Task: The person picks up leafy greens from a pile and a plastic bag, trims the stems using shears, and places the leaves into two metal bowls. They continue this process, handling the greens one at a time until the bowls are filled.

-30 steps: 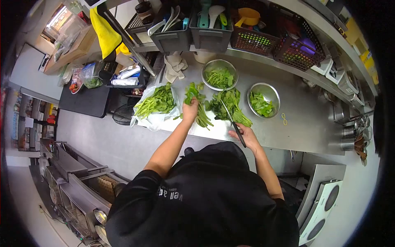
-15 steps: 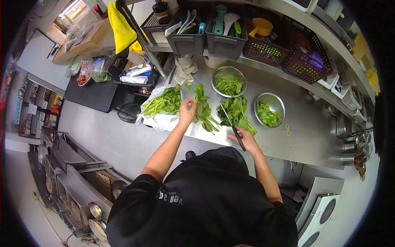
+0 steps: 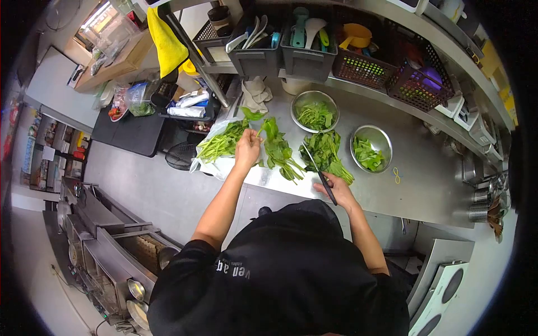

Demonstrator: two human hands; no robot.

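Left hand (image 3: pixel 247 147) is pinched on a leafy green stalk (image 3: pixel 276 147), right hand (image 3: pixel 335 189) wrapped round the knife (image 3: pixel 317 169), so I'd keep the blade angled away from those gripping fingers.

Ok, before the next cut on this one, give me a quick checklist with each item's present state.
1. Knife held in right hand: ok.
2. Left hand away from the blade, at the bag of greens: ok.
3. Greens for cutting lie on the counter by the blade, the cut pile: ok.
4. Both steel bowls, far bowl and right bowl, in reach, holding leaves: ok.
5. Firmness of the grip on the handle: cannot tell.
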